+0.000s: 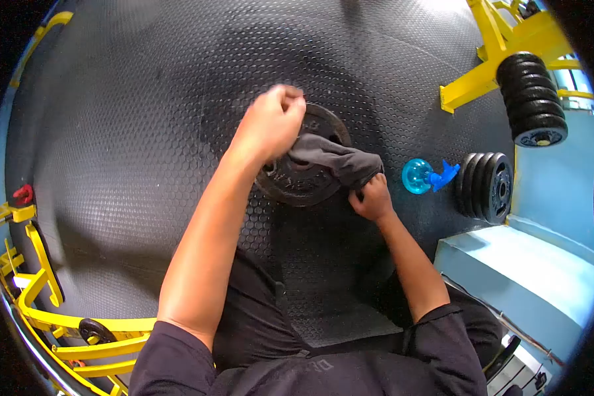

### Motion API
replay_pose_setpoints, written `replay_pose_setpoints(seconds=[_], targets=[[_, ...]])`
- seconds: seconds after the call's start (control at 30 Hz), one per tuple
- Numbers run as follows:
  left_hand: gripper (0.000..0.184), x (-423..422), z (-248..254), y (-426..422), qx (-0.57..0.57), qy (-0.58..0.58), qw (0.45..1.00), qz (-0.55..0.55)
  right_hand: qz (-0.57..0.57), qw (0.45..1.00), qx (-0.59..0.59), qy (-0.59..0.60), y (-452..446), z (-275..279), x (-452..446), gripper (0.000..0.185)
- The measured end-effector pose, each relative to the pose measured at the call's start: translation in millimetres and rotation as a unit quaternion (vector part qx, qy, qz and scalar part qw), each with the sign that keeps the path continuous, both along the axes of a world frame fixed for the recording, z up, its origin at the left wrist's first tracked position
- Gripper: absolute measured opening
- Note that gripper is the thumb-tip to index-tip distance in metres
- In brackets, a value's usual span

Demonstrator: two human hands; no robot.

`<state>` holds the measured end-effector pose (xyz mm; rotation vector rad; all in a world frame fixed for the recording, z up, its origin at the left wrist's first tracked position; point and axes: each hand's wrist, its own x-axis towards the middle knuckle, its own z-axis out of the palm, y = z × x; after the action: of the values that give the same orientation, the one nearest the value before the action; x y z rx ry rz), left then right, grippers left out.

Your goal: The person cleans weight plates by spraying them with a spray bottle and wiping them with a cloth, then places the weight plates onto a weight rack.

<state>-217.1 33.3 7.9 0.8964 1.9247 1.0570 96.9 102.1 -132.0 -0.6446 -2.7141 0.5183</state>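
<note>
A dark, round weight plate (300, 191) with raised lettering is in front of me above the black floor. My left hand (277, 122) is closed at its upper left rim, fingers curled and slightly blurred. Across the face of the plate stretches a crumpled dark grey cloth (333, 157). My right hand (373, 198) grips the bunched right end of this cloth, beside the plate's right rim. The cloth's left end lies near my left wrist, over the middle of the plate.
A blue spray bottle (417, 176) lies on the textured rubber floor (145, 132). Right of it stand several black plates (485, 187). More plates (532, 99) hang on a yellow rack (472, 86). Yellow frames (99, 325) curve along the lower left; a pale blue ledge (515, 257) is at right.
</note>
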Motion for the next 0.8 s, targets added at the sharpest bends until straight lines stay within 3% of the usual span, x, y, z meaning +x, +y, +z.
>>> replay_pose_setpoints(seconds=[0.07, 0.1, 0.13, 0.17, 0.23, 0.27, 0.3, 0.37, 0.4, 0.43, 0.5, 0.57, 0.6, 0.63, 0.73, 0.77, 0.8], targets=[[0.044, 11.2, -13.1, -9.1, -0.111, 0.122, 0.979, -0.12, -0.067, 0.996, -0.021, 0.049, -0.4, 2.5, -5.5, 0.02], [0.048, 15.9, -11.9, -11.1, -0.225, 0.172, 0.93, -0.233, -0.162, 0.977, -0.101, 0.092, -4.1, 8.1, -11.3, 0.027], [0.057, 23.5, -30.3, -22.4, -0.285, 0.217, 0.893, -0.274, -0.253, 0.941, -0.179, 0.135, -8.1, 13.9, -17.8, 0.035], [0.067, 35.8, -26.4, -34.3, -0.326, 0.278, 0.85, -0.305, -0.26, 0.938, -0.178, 0.144, -10.8, 15.7, -25.4, 0.035], [0.08, 54.7, -44.0, -55.3, -0.359, 0.363, 0.776, -0.371, -0.33, 0.918, -0.069, 0.206, -11.6, 17.4, -36.9, 0.053], [0.084, 62.5, -43.8, -63.0, -0.35, 0.417, 0.749, -0.378, -0.334, 0.932, -0.049, 0.13, -7.0, 19.8, -37.1, 0.072], [0.089, 67.8, -44.8, -68.6, -0.34, 0.469, 0.718, -0.385, -0.341, 0.929, -0.053, 0.136, -4.1, 15.3, -38.2, 0.072], [0.092, 67.7, -57.0, -81.7, -0.282, 0.488, 0.731, -0.384, -0.344, 0.937, 0.003, 0.06, -1.8, 4.4, -39.4, 0.078], [0.096, 64.2, -64.3, -87.9, -0.22, 0.499, 0.749, -0.376, -0.355, 0.923, -0.121, 0.082, 2.8, -0.3, -39.3, 0.082], [0.096, 58.7, -72.1, -92.4, -0.225, 0.5, 0.744, -0.382, -0.395, 0.904, -0.131, 0.092, 6.1, -4.4, -39.1, 0.082], [0.106, 48.7, -83.1, -95.9, -0.123, 0.471, 0.791, -0.371, -0.42, 0.875, -0.154, 0.182, 20.0, 0.4, -38.8, 0.077], [0.11, 44.5, -88.8, -95.0, -0.118, 0.481, 0.789, -0.363, -0.395, 0.762, -0.271, 0.437, 27.6, 17.6, -51.0, 0.071], [0.112, 42.1, -91.3, -91.5, -0.142, 0.447, 0.802, -0.37, -0.396, 0.748, -0.245, 0.473, 28.1, 28.6, -54.9, 0.058], [0.115, 40.1, -91.6, -89.0, -0.162, 0.415, 0.814, -0.373, -0.389, 0.749, -0.244, 0.477, 33.0, 30.5, -53.8, 0.058], [0.1, 35.9, -90.4, -90.3, -0.132, 0.441, 0.805, -0.374, -0.392, 0.843, 0.01, 0.368, 49.9, 23.6, -38.5, 0.039], [0.095, 32.8, -95.5, -89.1, -0.109, 0.442, 0.811, -0.367, -0.388, 0.84, 0.015, 0.378, 54.3, 25.4, -35.6, 0.039], [0.087, 33.2, -96.2, -90.6, -0.086, 0.446, 0.815, -0.36, -0.381, 0.819, -0.106, 0.417, 57.8, 28.4, -31.6, 0.035]])
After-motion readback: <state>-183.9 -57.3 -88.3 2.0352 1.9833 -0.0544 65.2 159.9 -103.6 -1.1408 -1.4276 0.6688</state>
